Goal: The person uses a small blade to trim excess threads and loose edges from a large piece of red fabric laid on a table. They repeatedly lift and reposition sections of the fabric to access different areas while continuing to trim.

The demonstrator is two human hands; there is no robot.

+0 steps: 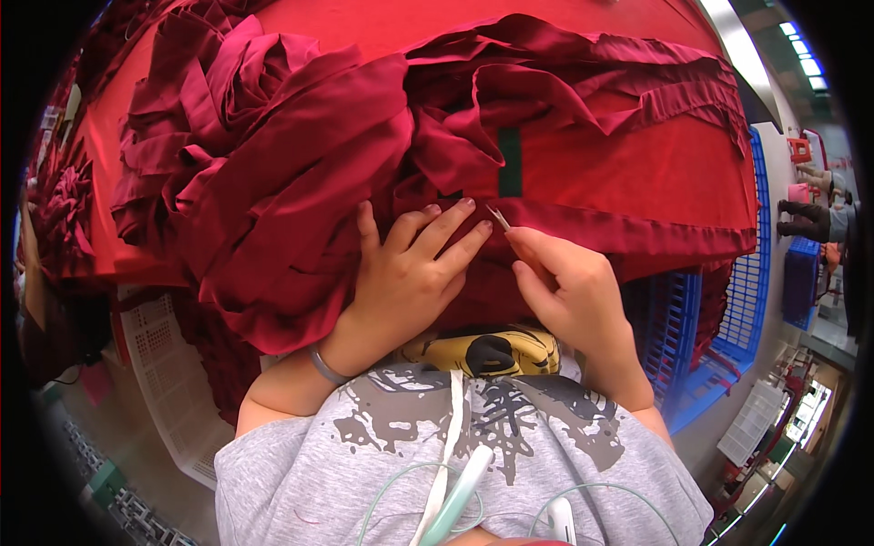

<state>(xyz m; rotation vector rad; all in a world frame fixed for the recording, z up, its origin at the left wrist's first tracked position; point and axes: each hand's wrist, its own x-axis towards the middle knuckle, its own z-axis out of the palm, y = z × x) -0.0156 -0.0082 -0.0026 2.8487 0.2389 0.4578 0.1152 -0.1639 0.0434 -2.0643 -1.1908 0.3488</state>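
My left hand (pixel 410 264) lies palm down with its fingers spread on dark red satin fabric (pixel 300 200), holding it against the table. Just to the right, my right hand (pixel 575 289) pinches small pointed snips (pixel 498 218). Only their two thin metal tips show, slightly parted beside my left fingertips; the rest is hidden in my fingers. A long hemmed strip of the same fabric (pixel 637 227) runs from under the tips toward the table's right edge. Much of the fabric is heaped in folds left of and beyond my hands, and some drops over the near edge.
A bright red cloth (pixel 564 173) with a dark green stripe (pixel 510 162) covers the table. Blue plastic baskets (pixel 739 314) stand at the right, and a white crate (pixel 168 364) is below the left side. Another person's arm (pixel 34 282) shows at the far left; people stand at the far right.
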